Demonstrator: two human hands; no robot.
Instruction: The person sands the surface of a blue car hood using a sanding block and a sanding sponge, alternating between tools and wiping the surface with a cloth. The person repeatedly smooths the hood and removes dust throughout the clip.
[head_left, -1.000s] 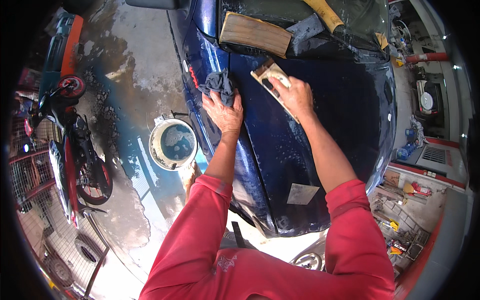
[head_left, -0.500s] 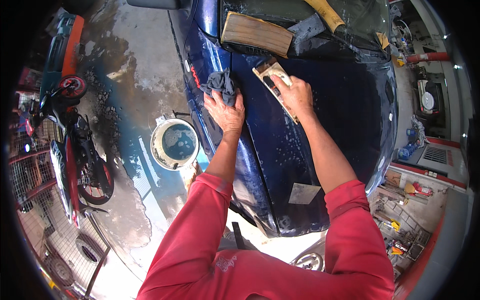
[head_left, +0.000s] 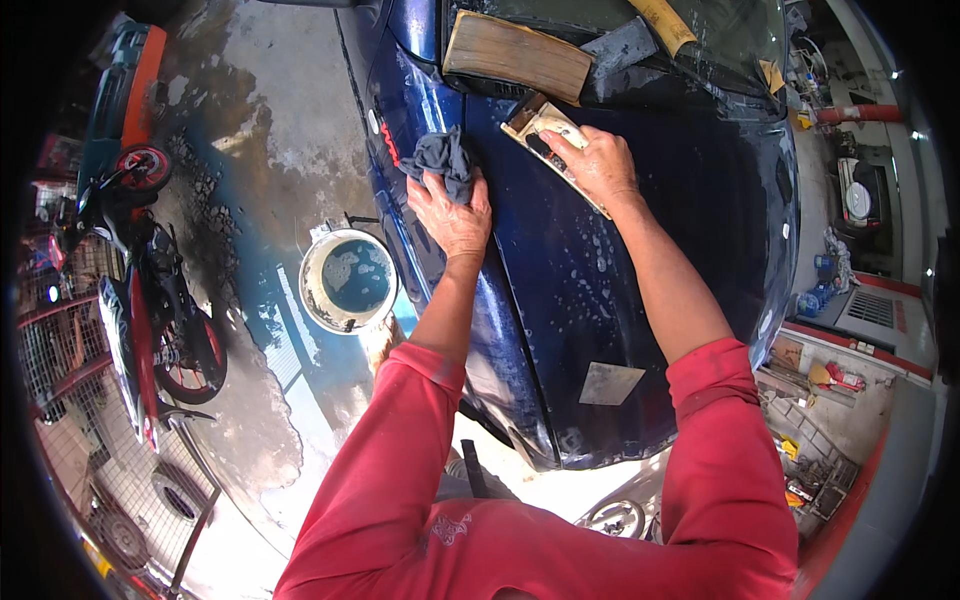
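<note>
My left hand (head_left: 450, 215) is closed on a dark grey cloth (head_left: 441, 163), resting on the wet blue fender beside the bonnet gap. With my right hand (head_left: 595, 168) I grip a long hand sanding block (head_left: 549, 140) by its pale handle. The block lies slantwise on the upper part of the blue car bonnet (head_left: 690, 250), a short way right of the cloth. Water drops and whitish suds dot the paint below it. A small grey square sheet (head_left: 611, 384) lies flat near the front of the bonnet.
A wooden board (head_left: 515, 55), a grey pad (head_left: 619, 50) and a curved yellowish piece (head_left: 664, 24) lie by the windscreen. Left of the car stands a bucket of cloudy water (head_left: 348, 281). A red and black motorcycle (head_left: 150, 310) stands farther left, by a mesh fence.
My right hand and the sanding block have shifted slightly up and to the right across the bonnet. The cloth and my left hand have barely moved.
</note>
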